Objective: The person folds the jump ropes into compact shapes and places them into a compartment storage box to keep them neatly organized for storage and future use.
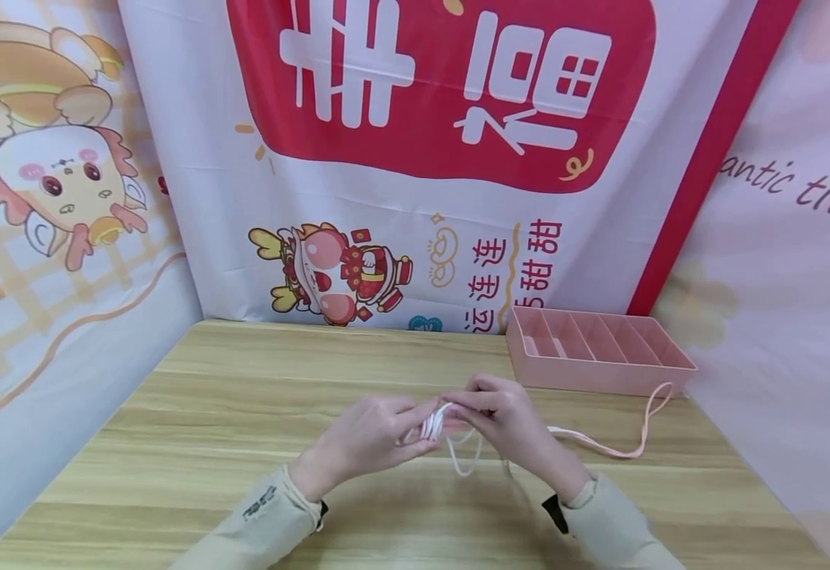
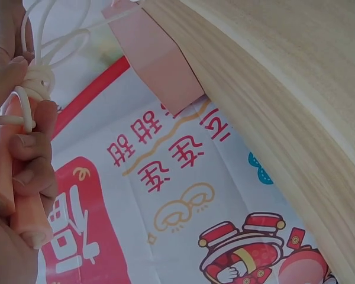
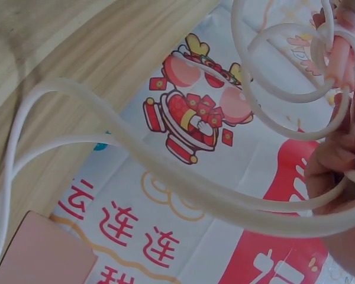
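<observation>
A skipping rope with two pink handles (image 2: 31, 219) and a white cord (image 3: 165, 177) is held up over the table. My left hand (image 1: 368, 435) grips both handles side by side, its fingers curled round them. Several turns of cord (image 2: 36, 83) are wrapped about the upper part of the handles, and a few loose loops hang free. To its right, my right hand (image 1: 504, 416) pinches the cord close to the wrapped part; in the right wrist view the doubled cord passes through the fingers (image 3: 337, 157). The cord's tail runs on past the right hand.
A pink divided box (image 1: 600, 364) stands at the table's back right corner. The trailing cord (image 1: 622, 454) lies on the wooden table (image 1: 244, 380) and bends up against the box's front. Printed cloths (image 1: 415, 198) hang behind and on both sides.
</observation>
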